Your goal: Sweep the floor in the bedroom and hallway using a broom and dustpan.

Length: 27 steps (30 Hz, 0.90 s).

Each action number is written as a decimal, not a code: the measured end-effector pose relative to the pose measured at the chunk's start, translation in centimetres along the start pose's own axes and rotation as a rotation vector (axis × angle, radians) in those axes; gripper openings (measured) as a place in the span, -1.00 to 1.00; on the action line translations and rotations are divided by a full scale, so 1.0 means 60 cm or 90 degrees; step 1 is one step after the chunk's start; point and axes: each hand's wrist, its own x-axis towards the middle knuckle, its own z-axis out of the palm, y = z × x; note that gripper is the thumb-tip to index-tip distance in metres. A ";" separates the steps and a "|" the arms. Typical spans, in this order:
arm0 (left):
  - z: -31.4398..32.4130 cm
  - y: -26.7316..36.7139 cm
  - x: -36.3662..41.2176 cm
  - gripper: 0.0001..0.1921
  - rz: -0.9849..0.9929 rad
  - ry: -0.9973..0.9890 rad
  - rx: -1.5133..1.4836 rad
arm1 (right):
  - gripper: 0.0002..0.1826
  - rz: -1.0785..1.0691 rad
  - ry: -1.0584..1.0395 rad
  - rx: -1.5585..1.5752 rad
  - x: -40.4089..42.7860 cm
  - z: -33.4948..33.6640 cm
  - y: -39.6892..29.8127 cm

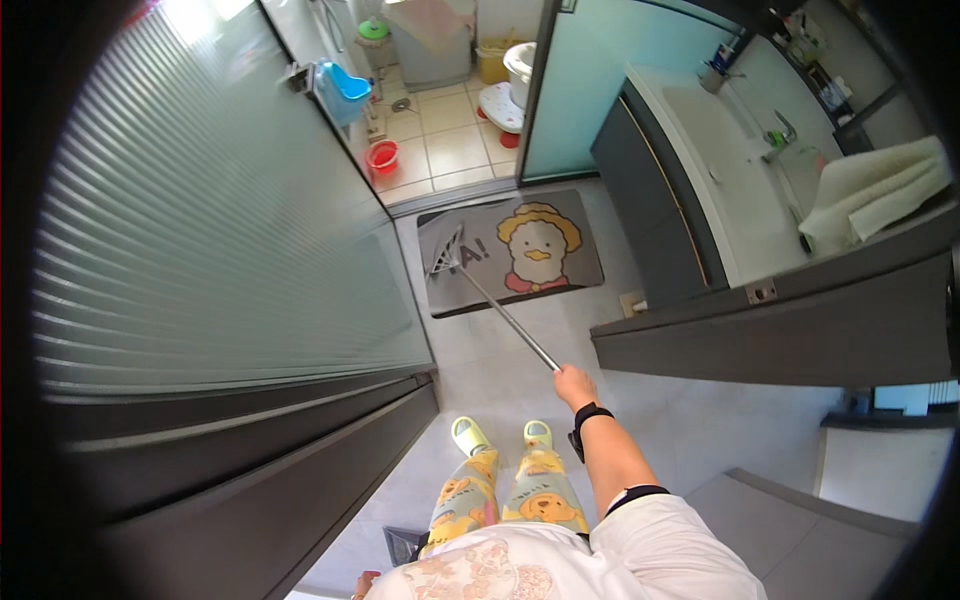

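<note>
My right hand [576,386], with a black band on its wrist, is closed around the upper end of a long metal pole [517,328]. The pole slants away to a triangular slotted head [448,256], which rests on the left part of a grey floor mat [487,289] with a cartoon duck. Only a small part of my left hand [365,583] shows at the bottom edge, beside my white shirt; its fingers are mostly hidden. Near it, a dark, dustpan-like object [401,545] is partly covered by my body. Whether my left hand touches it cannot be seen.
A ribbed glass door [225,225] stands left. Beyond the mat, a metal threshold [454,196] borders a tiled room with a red bucket [383,157] and a white stool [501,105]. At right are a washbasin [720,150], its dark cabinet [637,195] and a door frame [780,330].
</note>
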 end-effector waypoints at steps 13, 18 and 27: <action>-0.039 0.154 0.081 -0.42 0.079 -0.042 0.056 | -0.72 0.162 0.062 0.082 -0.216 -0.062 0.217; -0.016 0.258 0.086 -0.43 0.095 -0.057 0.080 | -0.67 0.135 0.030 0.119 0.099 -0.076 0.094; 0.005 0.369 0.096 -0.44 0.114 -0.089 0.107 | -0.69 0.294 -0.017 0.110 -0.179 -0.030 0.286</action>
